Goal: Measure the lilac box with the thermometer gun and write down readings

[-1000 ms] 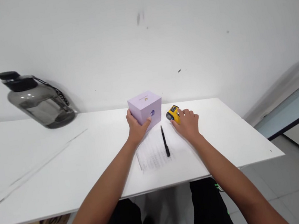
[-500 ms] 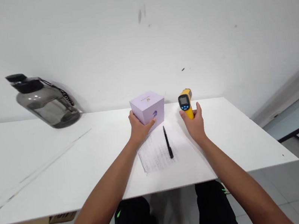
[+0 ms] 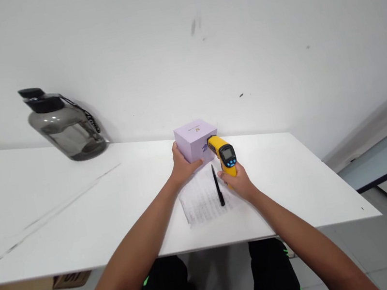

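Observation:
My left hand (image 3: 184, 165) grips the lower left corner of a pale purple box (image 3: 193, 142), its thumb lying along the front face. A dark blue print marks that face and a small gold mark is on the lid. In my right hand (image 3: 238, 180) is a yellow and black infrared thermometer (image 3: 221, 151), held by its handle. Its nose points at the box's front and overlaps it in view; whether they touch I cannot tell. Below them a black pen (image 3: 218, 185) lies on a sheet of paper (image 3: 200, 200) covered in faint lines.
A grey see-through water bottle (image 3: 69, 130) with a black lid and strap stands at the back left, by the wall (image 3: 127, 52). The white table (image 3: 80, 217) ends on the right in a slanted edge. Beneath its left side shows a cardboard box (image 3: 71, 280).
My right hand has brought the thermometer left and nearer to me, turning its nose from the wall toward the purple box. My left hand keeps its grip on the box. The view has shifted slightly.

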Motion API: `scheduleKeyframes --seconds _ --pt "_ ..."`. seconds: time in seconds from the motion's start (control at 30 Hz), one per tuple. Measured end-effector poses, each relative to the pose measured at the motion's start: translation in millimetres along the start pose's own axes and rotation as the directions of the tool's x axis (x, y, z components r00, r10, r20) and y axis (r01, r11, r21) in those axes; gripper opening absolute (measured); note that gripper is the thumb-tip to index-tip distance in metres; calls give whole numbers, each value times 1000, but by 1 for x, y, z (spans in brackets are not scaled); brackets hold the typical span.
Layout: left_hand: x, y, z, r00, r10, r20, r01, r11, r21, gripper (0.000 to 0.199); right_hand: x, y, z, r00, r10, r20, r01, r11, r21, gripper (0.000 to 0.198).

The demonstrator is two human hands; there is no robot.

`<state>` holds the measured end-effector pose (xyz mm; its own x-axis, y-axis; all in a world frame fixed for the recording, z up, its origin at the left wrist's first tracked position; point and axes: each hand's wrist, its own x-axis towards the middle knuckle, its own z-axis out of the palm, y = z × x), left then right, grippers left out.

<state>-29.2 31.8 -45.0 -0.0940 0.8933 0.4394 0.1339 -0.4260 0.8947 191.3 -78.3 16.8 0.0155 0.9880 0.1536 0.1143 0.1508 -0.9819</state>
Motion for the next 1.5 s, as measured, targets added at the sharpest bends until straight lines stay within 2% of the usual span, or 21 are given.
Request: scheduleKeyframes --seconds 0.1,0.2,0.53,0.73,0.87,1.0,1.17,1.33,1.5 --pt "-3 13 3 991 -118 57 123 987 -107 134 1 1 -1 1000 10 8 -10 1000 -3 47" --pt "-5 26 6 983 -162 86 173 974 -144 131 2 4 -2 1000 20 12 -20 1000 1 48" --pt "-9 49 5 967 -233 99 242 966 -93 129 2 11 0 999 20 44 -20 1000 11 48" --pt "-9 54 5 963 -250 102 259 961 -93 128 4 15 -2 997 41 62 -41 999 3 43" --pt "-8 53 5 966 -241 91 250 963 -100 125 2 14 1 999 2 54 -3 1000 17 46" --pt "-4 48 5 965 -253 68 260 959 -113 126 0 10 4 995 -75 -61 75 997 -4 46" --pt "-1 41 4 965 -258 35 260 962 -80 122 2 5 1 945 -124 -301 105 991 -79 49" --pt "1 39 1 962 -272 39 274 960 -53 122 6 1 -4 927 -95 -362 70 994 -81 41" --pt "2 39 0 960 -274 59 277 960 -44 122 6 -1 -6 923 -81 -376 62 996 -63 45"
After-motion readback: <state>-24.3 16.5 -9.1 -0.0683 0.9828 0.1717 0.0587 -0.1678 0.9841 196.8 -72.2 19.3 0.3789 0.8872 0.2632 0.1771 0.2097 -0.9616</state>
